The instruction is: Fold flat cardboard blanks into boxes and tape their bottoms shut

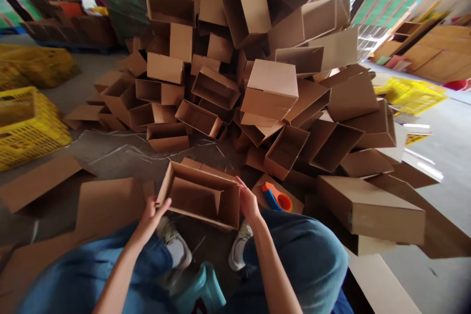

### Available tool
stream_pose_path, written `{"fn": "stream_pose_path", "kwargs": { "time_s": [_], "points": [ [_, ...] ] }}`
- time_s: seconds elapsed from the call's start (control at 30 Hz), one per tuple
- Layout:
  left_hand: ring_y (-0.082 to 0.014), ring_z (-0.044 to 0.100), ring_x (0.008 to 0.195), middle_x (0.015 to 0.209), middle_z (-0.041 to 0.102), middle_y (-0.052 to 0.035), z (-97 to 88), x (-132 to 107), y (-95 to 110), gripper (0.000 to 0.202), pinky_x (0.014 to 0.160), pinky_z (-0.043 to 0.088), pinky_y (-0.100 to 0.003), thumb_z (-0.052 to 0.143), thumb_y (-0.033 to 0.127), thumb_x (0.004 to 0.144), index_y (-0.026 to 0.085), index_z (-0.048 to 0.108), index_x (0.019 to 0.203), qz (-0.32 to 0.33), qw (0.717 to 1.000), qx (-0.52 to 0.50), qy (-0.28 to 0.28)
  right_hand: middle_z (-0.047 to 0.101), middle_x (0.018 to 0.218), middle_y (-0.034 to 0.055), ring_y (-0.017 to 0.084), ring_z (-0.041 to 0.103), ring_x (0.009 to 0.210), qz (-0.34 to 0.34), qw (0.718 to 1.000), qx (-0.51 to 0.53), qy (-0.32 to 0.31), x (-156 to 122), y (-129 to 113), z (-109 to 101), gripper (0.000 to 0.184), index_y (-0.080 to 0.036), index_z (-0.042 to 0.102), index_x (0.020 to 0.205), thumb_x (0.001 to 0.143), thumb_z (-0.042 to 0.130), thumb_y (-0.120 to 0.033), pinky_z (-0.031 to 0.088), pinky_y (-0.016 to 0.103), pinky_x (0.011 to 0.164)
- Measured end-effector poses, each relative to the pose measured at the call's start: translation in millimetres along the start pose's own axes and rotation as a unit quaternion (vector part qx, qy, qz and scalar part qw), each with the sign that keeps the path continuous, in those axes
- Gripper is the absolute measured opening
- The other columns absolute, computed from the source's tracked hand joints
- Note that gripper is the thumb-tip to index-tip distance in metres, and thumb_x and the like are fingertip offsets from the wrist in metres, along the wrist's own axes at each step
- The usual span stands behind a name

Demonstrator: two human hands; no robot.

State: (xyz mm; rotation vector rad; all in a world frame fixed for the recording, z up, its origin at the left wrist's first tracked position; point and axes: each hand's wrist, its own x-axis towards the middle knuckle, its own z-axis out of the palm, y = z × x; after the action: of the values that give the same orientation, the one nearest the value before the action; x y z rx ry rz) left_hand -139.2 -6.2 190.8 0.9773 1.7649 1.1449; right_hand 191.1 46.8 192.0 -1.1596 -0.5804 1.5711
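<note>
Between my knees I hold a small open cardboard box (198,194), its opening tilted up toward me. My left hand (154,213) grips its left end, thumb over the rim. At the right end, my right hand (248,201) is closed on the side wall; some of its fingers are hidden behind the box. Just right of that hand, an orange and blue tape dispenser (277,197) lies on a piece of cardboard. Flattened cardboard (108,203) lies to the left of my left hand.
A tall heap of open cardboard boxes (270,86) rises directly ahead. Yellow plastic crates stand at left (33,125) and far right (414,95). A larger box (386,211) sits beside my right knee. A teal object (202,287) is below me, between my legs.
</note>
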Motion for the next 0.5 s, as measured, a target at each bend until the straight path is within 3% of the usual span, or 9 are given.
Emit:
{"fn": "stream_pose_path", "kwargs": {
  "time_s": [0.13,0.23,0.33,0.5],
  "points": [
    [-0.0367,0.073,0.089,0.079,0.074,-0.0115,-25.3,25,-19,0.064,0.085,0.057,-0.054,0.056,0.088,0.066,0.025,0.065,0.075,-0.169,0.984,-0.022,-0.045,0.067,0.136,0.0008,0.027,0.064,0.121,-0.021,0.998,0.045,-0.028,4,-2,-2,0.06,-0.03,0.065,0.125,0.065,0.065,-0.039,0.055,0.039,0.097],
    [-0.0371,0.074,0.087,0.076,0.076,-0.0121,-33.3,33,-24,0.06,0.078,0.06,-0.051,0.066,0.084,0.06,0.026,0.07,0.074,-0.18,0.978,-0.035,-0.101,0.067,0.135,0.0017,0.028,0.063,0.122,-0.026,0.997,0.054,-0.046,-1,0,0,0.064,-0.031,0.063,0.128,0.066,0.07,-0.04,0.053,0.04,0.099],
    [-0.0379,0.074,0.088,0.079,0.077,-0.0119,-34.4,29,-16,0.059,0.075,0.06,-0.05,0.076,0.078,0.051,0.024,0.074,0.075,-0.175,0.975,-0.036,-0.132,0.071,0.128,0.0025,0.028,0.065,0.119,-0.013,0.998,0.034,-0.055,-7,5,-4,0.067,-0.031,0.061,0.131,0.068,0.074,-0.049,0.053,0.041,0.098],
    [-0.0399,0.07,0.107,0.096,0.08,-0.0124,-31.8,19,0,0.058,0.086,0.058,-0.053,0.079,0.074,0.05,0.026,0.078,0.084,-0.165,0.976,-0.039,-0.138,0.077,0.101,0.0016,0.027,0.068,0.108,0.046,0.996,-0.039,-0.068,-9,11,-16,0.048,-0.029,0.069,0.111,0.076,0.07,-0.062,0.054,0.038,0.092]
  ]
}}
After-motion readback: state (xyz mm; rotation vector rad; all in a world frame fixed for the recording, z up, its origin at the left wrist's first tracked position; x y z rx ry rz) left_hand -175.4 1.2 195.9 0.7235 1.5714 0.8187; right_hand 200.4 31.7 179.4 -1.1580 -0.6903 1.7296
